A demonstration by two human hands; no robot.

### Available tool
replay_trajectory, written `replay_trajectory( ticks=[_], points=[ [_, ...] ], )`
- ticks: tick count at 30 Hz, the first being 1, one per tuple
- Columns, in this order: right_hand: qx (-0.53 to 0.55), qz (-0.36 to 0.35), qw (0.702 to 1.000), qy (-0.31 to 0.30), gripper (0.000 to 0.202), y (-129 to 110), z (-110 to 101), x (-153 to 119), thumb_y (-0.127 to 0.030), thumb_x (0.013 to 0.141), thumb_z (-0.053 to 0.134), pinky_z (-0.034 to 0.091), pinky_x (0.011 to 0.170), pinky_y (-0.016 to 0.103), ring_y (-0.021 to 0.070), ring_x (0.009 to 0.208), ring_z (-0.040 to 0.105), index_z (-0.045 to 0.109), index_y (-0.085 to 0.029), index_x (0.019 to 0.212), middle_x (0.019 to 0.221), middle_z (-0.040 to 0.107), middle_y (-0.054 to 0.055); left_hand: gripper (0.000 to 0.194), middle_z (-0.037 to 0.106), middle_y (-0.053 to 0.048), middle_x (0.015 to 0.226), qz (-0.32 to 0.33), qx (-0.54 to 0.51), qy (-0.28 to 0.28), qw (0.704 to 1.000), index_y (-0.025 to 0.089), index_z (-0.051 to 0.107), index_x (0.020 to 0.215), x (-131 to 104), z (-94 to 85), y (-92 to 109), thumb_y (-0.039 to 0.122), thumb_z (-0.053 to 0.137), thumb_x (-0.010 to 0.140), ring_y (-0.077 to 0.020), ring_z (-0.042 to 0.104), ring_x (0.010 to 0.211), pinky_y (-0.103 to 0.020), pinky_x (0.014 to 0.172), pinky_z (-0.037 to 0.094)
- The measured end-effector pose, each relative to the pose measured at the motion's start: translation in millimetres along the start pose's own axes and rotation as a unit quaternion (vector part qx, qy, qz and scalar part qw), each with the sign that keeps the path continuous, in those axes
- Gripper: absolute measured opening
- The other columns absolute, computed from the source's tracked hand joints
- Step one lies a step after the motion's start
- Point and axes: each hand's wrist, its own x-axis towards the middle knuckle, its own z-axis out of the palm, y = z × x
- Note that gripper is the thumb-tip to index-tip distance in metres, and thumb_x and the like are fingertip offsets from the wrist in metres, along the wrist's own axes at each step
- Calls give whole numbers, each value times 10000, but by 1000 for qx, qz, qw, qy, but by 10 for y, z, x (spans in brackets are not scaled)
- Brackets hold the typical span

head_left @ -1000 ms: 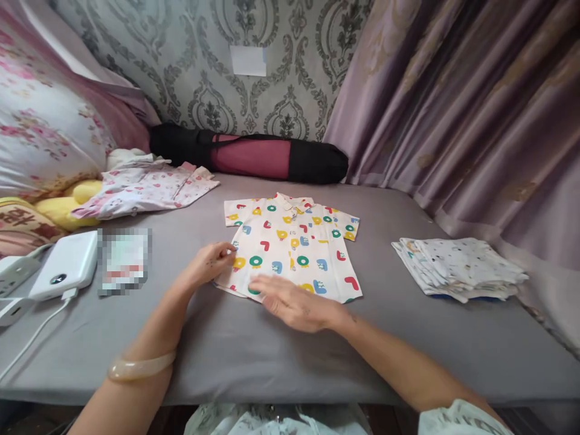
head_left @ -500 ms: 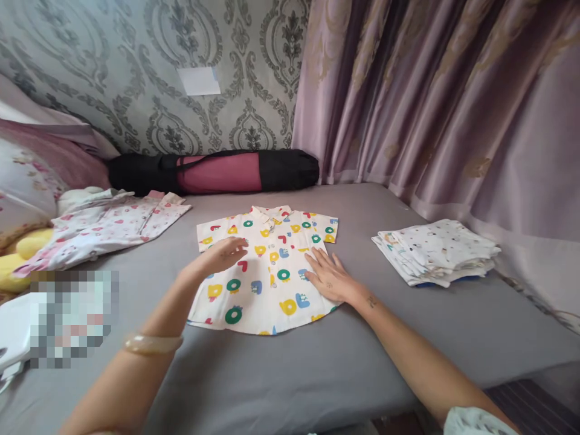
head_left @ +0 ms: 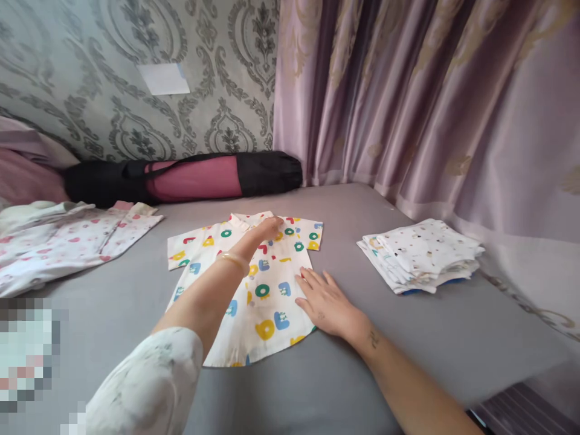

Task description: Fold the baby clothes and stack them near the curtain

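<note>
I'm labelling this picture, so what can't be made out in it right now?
In the head view:
Left hand: whether it pinches the cloth, hidden by the hand itself.
Shirt: part of its front, hidden by the left forearm.
Lower-left item: blurred by pixel blocks, cut off by the left edge.
Pink-print clothes: cut off by the left edge.
Folded pile: most lower layers, covered by the top piece.

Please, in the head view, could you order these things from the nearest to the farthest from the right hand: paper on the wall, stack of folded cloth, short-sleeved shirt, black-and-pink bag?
1. Short-sleeved shirt: its edge is at the right hand.
2. Stack of folded cloth: to the right.
3. Black-and-pink bag: back, left.
4. Paper: high on the wall, left.
</note>
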Motion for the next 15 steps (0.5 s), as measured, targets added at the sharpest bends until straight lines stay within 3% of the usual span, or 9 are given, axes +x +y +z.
replay_trajectory(
  ticks=[7, 15],
  points=[
    [-13, -16, 998, 54, 487, 3, 51, -15, -290, 977, 426, 275, 1133, 530, 292, 1418, 305, 435, -130, 1437, 1528, 357, 170, 510, 597, -131, 1301, 13, 81, 28, 996, 156, 602, 1277, 170, 123, 25, 32, 424, 815, -236, 544, 1207, -340, 1088, 336],
    [-53, -30, 994, 90, 379, -6, 85, -25, -247, 969, 478, 378, 1044, 430, 292, 1309, 438, 533, -114, 1320, 1434, 475, 173, 521, 468, -149, 1344, -57, 156, 1, 986, 239, 513, 1361, 137, 148, 163, 120, 437, 860, -301, 478, 1197, -406, 957, 427]
  ],
)
